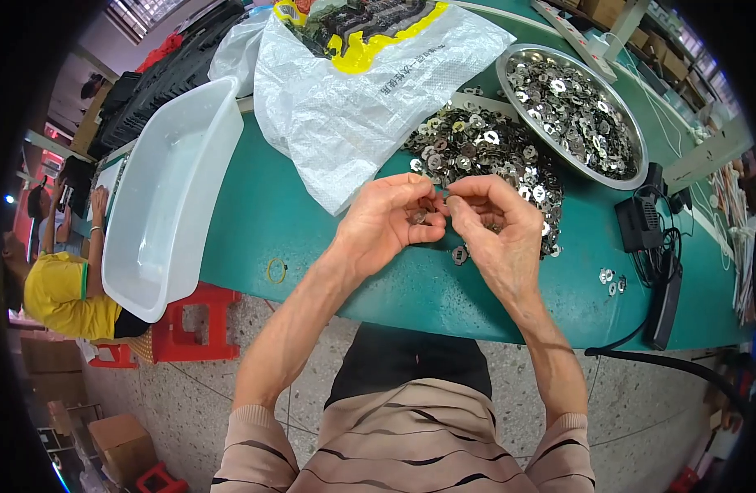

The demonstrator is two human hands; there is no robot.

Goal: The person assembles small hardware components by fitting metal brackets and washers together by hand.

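Note:
Over the near edge of the green table [328,287], my hands meet at the fingertips. My left hand [386,218] is closed, its curled fingers around small metal pieces [421,217] that show partly in the palm. With thumb and forefinger pinched together, my right hand [501,234] touches the left fingertips; what it pinches is too small to make out. Behind both hands spreads a heap of flat, silvery metal pieces [538,195] with cut-out centres. One loose metal piece [459,255] lies on the table just below my fingers.
A steel bowl [509,86] full of similar pieces stands at the far right. White plastic sacking [337,123] and an empty white tub [221,148] lie leftward. A black adapter [638,223] with cables sits at right. A co-worker in yellow [61,287] works beyond the tub.

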